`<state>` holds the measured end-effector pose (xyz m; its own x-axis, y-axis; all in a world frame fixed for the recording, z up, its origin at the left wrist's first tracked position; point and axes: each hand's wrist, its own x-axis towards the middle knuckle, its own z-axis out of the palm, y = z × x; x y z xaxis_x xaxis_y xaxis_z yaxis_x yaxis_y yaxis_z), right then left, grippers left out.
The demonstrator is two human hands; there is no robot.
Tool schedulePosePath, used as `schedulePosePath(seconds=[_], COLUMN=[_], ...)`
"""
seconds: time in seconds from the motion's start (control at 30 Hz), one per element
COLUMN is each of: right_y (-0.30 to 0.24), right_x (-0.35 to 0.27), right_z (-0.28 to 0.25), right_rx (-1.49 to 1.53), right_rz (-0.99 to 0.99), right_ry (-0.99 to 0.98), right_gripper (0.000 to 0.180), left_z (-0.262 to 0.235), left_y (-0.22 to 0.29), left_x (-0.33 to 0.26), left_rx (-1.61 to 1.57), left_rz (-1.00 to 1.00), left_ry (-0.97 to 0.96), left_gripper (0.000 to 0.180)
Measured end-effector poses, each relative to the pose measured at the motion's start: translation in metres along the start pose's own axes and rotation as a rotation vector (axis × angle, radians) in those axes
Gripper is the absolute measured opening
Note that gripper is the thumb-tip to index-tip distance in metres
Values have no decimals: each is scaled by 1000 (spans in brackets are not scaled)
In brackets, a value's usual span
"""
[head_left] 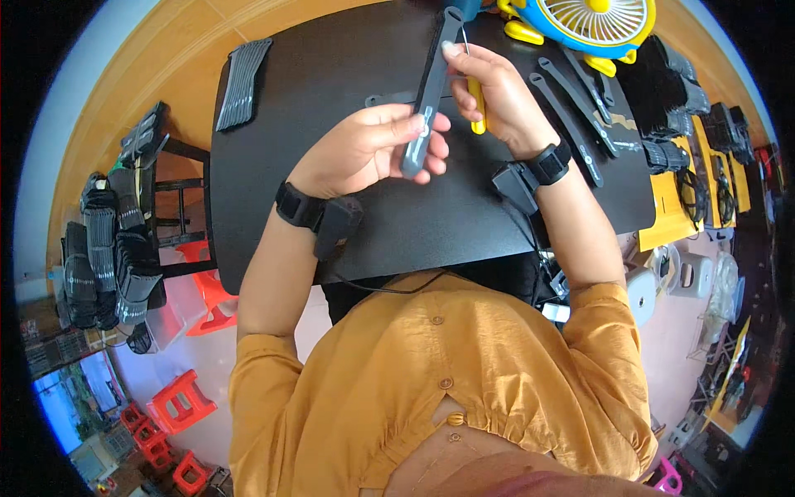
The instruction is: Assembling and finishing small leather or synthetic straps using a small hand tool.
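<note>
My left hand (373, 149) grips the lower end of a long flat dark grey strip (432, 79), holding it upright over the black table (315, 74). My right hand (497, 95) steadies the strip near its top with the fingertips while holding a yellow-handled tool (477, 106) with a thin metal tip. Both wrists wear black bands with small black devices. Right of my right hand lie several more dark strips (571, 108) on the table.
A stack of grey strips (242, 73) lies at the table's far left. A yellow and blue fan (592, 21) stands at the back. Piles of black parts (662, 91) fill the right side. Bundles of strips (108, 248) sit on a rack at the left, red stools (178, 402) below.
</note>
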<state>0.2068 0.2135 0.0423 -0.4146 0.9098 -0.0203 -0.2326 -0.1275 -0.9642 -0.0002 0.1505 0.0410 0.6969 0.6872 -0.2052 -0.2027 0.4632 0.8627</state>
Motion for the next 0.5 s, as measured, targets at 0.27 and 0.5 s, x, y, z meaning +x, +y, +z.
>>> schedulePosePath(seconds=[0.27,0.5], right_y=[13,23], right_x=[-23,-34], right_z=[19,36], right_rx=[-671,-910], right_rz=[-238,-468], right_ry=[-58,-137], right_gripper=[25,12], left_z=[-27,-35], left_y=[-8,-17], left_x=[-1,-5], left_rx=[-261,-365], left_rz=[320,456], left_ry=[304,299], left_gripper=[35,32])
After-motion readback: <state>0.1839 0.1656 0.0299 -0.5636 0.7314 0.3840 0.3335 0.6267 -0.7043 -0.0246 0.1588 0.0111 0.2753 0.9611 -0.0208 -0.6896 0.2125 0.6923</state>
